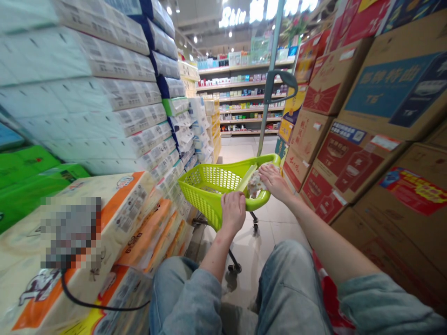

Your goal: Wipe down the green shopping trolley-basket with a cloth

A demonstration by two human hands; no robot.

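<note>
Left hand [233,210] is gripping, fingers curled over the near rim at the 6 o'clock side of the green basket [206,204]. Right hand [274,180] sits at approx. 3 o'clock, laid over a whitish wad [255,187] (can't tell if fingers close on it or just press). Basket is mid-view on wheels [235,268], w/ a grey pole [264,128] at 1 o'clock. Tissue packs [115,70] stack at 10, cartons [352,163] at 2 to 4, stocked shelves [240,83] farther off at 12. Pixelated obj. [71,232] lies atop packs, 8 to 9 o'clock, w/ black cable [104,306] trailing toward 7. Jeans [289,288] show at 5 and 7.
</note>
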